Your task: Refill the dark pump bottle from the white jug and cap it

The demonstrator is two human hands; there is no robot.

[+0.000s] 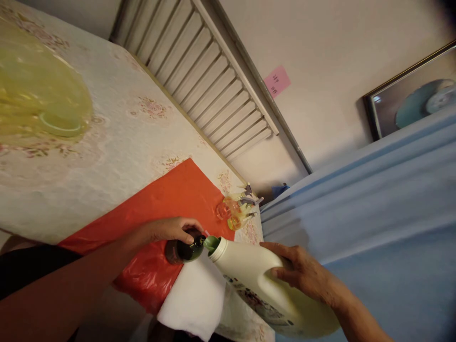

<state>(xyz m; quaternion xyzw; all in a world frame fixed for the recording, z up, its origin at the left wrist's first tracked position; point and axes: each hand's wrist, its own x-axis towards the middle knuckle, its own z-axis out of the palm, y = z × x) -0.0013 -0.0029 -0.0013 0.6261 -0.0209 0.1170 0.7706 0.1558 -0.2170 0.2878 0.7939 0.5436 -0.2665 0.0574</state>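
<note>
My left hand (174, 229) grips a small dark green bottle (183, 250) over a white cloth (194, 297). My right hand (301, 270) holds a big cream jug (263, 285) by its handle side, tilted so that its green spout (211, 242) meets the mouth of the small bottle. Both sit at the near edge of a table covered with a flowered cloth (117, 137). An orange plastic sheet (171, 199) lies under my left hand.
Two small clear spray bottles (237, 211) with orange and yellow liquid lie at the table's far corner. A yellow translucent cover (35, 95) sits on the left. Behind are a slatted radiator (210, 76), a pink note (277, 80), a framed picture (409, 92) and blue fabric (374, 199).
</note>
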